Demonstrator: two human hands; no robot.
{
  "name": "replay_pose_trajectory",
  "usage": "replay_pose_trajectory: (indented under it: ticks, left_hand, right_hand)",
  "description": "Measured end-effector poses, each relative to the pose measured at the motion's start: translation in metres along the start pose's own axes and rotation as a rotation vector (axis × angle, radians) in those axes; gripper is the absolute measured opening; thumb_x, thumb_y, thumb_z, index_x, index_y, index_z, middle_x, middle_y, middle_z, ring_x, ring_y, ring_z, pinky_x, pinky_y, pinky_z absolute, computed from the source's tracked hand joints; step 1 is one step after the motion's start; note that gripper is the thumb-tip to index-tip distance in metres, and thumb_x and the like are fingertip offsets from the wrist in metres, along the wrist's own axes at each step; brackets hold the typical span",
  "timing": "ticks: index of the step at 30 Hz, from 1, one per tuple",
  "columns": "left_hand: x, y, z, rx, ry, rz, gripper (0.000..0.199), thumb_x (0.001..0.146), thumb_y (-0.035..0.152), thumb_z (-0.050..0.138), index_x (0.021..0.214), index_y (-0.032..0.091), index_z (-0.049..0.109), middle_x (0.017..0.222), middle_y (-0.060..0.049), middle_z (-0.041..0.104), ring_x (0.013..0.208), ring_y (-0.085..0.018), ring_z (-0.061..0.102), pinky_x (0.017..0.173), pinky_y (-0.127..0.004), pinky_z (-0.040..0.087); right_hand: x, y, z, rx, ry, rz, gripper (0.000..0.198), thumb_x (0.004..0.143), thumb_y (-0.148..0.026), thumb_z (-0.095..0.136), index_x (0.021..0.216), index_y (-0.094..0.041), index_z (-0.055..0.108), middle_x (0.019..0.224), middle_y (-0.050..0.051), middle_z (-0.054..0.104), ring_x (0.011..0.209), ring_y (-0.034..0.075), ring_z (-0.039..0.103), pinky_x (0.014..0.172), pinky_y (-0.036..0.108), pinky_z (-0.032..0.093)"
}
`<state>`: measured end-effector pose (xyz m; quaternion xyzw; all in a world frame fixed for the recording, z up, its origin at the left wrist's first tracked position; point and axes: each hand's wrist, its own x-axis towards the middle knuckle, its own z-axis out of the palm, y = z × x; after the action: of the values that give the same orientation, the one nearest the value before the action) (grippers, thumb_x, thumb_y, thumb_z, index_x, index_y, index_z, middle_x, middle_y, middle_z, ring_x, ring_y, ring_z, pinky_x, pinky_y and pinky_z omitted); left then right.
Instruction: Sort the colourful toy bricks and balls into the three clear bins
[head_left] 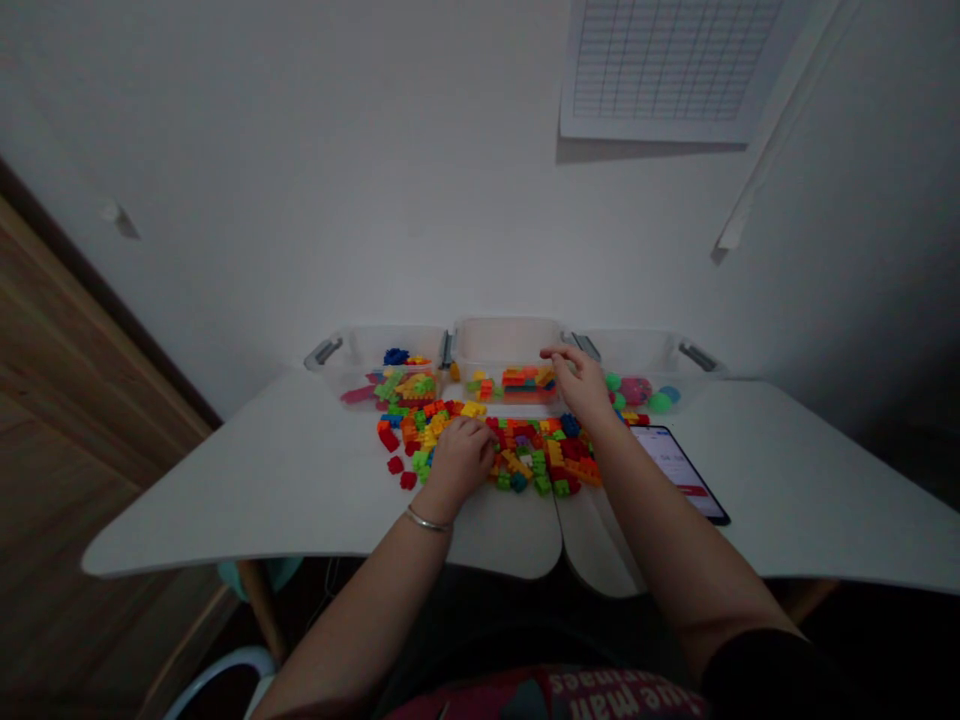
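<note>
My left hand point(463, 460), with a bracelet on its wrist, rests on a heap of coloured toy bricks point(525, 460). Its fingers curl down among the bricks, and whatever they hold is hidden. Above the right side of the middle clear bin point(510, 345) is my right hand point(579, 382). Its fingers stretch to the left, apart, with nothing visible in them. Inside that bin lie orange, red and yellow bricks point(529, 378).
The left clear bin point(352, 350) holds green, pink, blue and yellow pieces. Green, pink and blue balls point(637, 390) are in the right clear bin point(637, 345). A phone point(679, 470) lies beneath my right forearm. The white table point(285, 480) meets the wall.
</note>
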<state>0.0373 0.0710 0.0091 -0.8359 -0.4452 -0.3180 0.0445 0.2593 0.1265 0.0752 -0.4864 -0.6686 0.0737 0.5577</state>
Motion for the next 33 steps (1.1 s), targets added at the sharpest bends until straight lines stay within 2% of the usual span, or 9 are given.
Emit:
replay_pose_trajectory:
  ticks: [2, 4, 9, 12, 14, 20, 27, 33]
  left_hand:
    - [0.001, 0.001, -0.001, -0.002, -0.008, -0.003, 0.015, 0.082, 0.012, 0.053, 0.080, 0.019, 0.066, 0.087, -0.007, 0.066, 0.089, -0.022, 0.055, 0.084, -0.039, 0.049]
    - [0.001, 0.002, -0.002, -0.001, -0.020, 0.002, 0.015, 0.081, 0.011, 0.053, 0.080, 0.019, 0.066, 0.087, -0.007, 0.067, 0.089, -0.022, 0.055, 0.084, -0.039, 0.049]
    - [0.001, 0.003, -0.002, 0.013, -0.015, 0.026, 0.014, 0.080, 0.010, 0.054, 0.080, 0.018, 0.066, 0.087, -0.007, 0.067, 0.088, -0.022, 0.055, 0.084, -0.039, 0.049]
    - [0.001, 0.003, -0.001, 0.013, -0.008, 0.032, 0.013, 0.081, 0.011, 0.055, 0.081, 0.018, 0.066, 0.086, -0.007, 0.067, 0.088, -0.022, 0.054, 0.085, -0.039, 0.049]
    - [0.001, 0.003, 0.000, 0.013, -0.008, 0.033, 0.014, 0.081, 0.011, 0.054, 0.081, 0.019, 0.066, 0.087, -0.007, 0.067, 0.089, -0.022, 0.054, 0.085, -0.039, 0.049]
    - [0.001, 0.003, 0.000, 0.001, -0.023, 0.026, 0.014, 0.081, 0.011, 0.055, 0.083, 0.019, 0.066, 0.088, -0.006, 0.068, 0.091, -0.022, 0.055, 0.087, -0.039, 0.048]
    - [0.002, 0.004, -0.002, 0.011, -0.025, 0.039, 0.014, 0.081, 0.012, 0.054, 0.081, 0.019, 0.066, 0.087, -0.006, 0.067, 0.089, -0.022, 0.054, 0.085, -0.039, 0.048]
    - [0.001, 0.004, -0.002, 0.011, -0.028, 0.038, 0.014, 0.082, 0.012, 0.054, 0.082, 0.019, 0.066, 0.088, -0.007, 0.067, 0.091, -0.023, 0.054, 0.086, -0.039, 0.048]
  right_hand:
    - [-0.010, -0.003, -0.001, 0.033, 0.080, 0.006, 0.027, 0.088, -0.033, 0.044, 0.091, -0.022, 0.069, 0.100, 0.004, 0.072, 0.102, 0.021, 0.063, 0.096, 0.038, 0.045]
    - [-0.021, -0.005, 0.000, 0.024, 0.087, 0.013, 0.028, 0.088, -0.032, 0.043, 0.089, -0.022, 0.069, 0.097, 0.005, 0.072, 0.099, 0.021, 0.064, 0.094, 0.037, 0.045]
    - [-0.054, -0.001, 0.010, -0.208, -0.147, -0.027, 0.022, 0.086, -0.026, 0.048, 0.088, -0.020, 0.070, 0.094, 0.008, 0.072, 0.095, 0.023, 0.062, 0.090, 0.038, 0.046]
    - [-0.069, 0.008, 0.015, -0.408, -0.300, -0.060, 0.020, 0.084, -0.024, 0.054, 0.095, -0.020, 0.070, 0.101, 0.008, 0.072, 0.101, 0.025, 0.060, 0.093, 0.039, 0.043]
    - [-0.076, 0.012, 0.016, -0.493, -0.349, -0.062, 0.021, 0.086, -0.027, 0.056, 0.101, -0.021, 0.070, 0.104, 0.008, 0.072, 0.102, 0.025, 0.060, 0.094, 0.039, 0.042]
    - [-0.080, 0.016, 0.018, -0.565, -0.364, -0.034, 0.033, 0.088, -0.039, 0.058, 0.113, -0.019, 0.067, 0.109, 0.010, 0.071, 0.102, 0.028, 0.060, 0.092, 0.040, 0.042]
    - [-0.081, 0.021, 0.023, -0.590, -0.355, -0.022, 0.021, 0.085, -0.037, 0.062, 0.095, -0.022, 0.071, 0.098, 0.009, 0.072, 0.096, 0.027, 0.061, 0.086, 0.041, 0.042]
    - [-0.081, 0.023, 0.024, -0.561, -0.365, -0.003, 0.013, 0.085, -0.031, 0.062, 0.092, -0.023, 0.069, 0.096, 0.006, 0.072, 0.096, 0.026, 0.060, 0.086, 0.040, 0.041]
